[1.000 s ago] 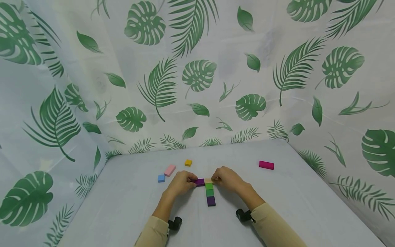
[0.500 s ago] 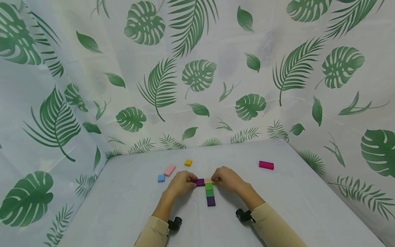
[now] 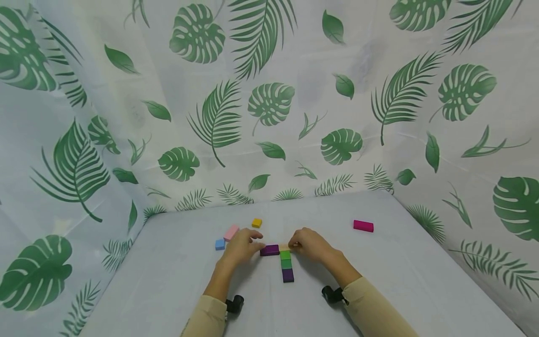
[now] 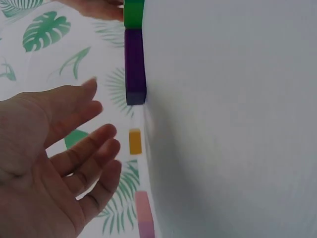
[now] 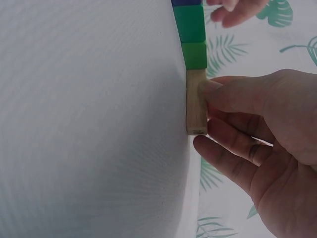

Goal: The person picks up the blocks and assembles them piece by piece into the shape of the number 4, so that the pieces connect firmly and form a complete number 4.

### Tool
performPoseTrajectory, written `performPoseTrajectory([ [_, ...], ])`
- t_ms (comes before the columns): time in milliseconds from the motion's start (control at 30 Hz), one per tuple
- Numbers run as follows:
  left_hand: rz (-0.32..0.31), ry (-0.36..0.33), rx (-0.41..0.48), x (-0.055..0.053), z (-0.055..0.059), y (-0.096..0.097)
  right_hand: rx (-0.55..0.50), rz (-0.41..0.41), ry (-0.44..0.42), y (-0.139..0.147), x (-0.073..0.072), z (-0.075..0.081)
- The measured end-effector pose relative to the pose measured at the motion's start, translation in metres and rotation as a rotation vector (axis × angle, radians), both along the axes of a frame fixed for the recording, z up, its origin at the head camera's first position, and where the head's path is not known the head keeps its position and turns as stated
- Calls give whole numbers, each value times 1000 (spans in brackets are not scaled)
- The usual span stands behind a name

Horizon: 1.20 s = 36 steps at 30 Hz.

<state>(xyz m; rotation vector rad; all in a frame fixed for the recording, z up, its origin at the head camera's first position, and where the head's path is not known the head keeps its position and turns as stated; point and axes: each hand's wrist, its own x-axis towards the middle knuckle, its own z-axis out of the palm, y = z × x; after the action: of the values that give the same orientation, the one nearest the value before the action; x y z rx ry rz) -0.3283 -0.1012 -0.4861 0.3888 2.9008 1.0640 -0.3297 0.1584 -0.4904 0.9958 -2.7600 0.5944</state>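
My left hand (image 3: 241, 247) has its fingers spread, just left of a purple block (image 3: 269, 250) lying on the table; the left wrist view shows a gap between the fingertips and that block. At the purple block's right end lies a plain wooden block (image 3: 284, 246). My right hand (image 5: 277, 119) pinches this wooden block between thumb and fingers at its free end. Below the joint, a light green block (image 3: 285, 255), a darker green block (image 3: 286, 264) and a dark purple block (image 3: 288, 275) run in a column towards me, making a T shape.
Left of the blocks lie a pink block (image 3: 230, 231), a blue block (image 3: 220, 244) and a yellow block (image 3: 257, 223). A magenta block (image 3: 363, 226) lies far right. A leaf-printed curtain (image 3: 294, 140) rises behind the white table (image 3: 320, 318).
My left hand has let go of the purple block and moved a little left, its fingers spreading. My right hand and the blocks have stayed in place.
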Motion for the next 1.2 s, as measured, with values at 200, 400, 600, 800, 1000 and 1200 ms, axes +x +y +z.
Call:
performPoseTrajectory([
  [200,35,84,36,-1,4,-18,-5,3,-10,0,-1,0],
  [400,131,118,21,-7,6,-38,-20,24,-7,0,-3,0],
  [600,195,124,59,-12,3,-55,-41,49,15,0,-2,1],
  [800,244,107,62,-13,-2,-69,-23,17,-14,0,-2,0],
  [1000,271,91,42,-14,-5,-79,-21,18,-12,0,-3,-1],
  [1200,271,59,6,-14,-7,-81,-32,20,-24,1,-1,-1],
])
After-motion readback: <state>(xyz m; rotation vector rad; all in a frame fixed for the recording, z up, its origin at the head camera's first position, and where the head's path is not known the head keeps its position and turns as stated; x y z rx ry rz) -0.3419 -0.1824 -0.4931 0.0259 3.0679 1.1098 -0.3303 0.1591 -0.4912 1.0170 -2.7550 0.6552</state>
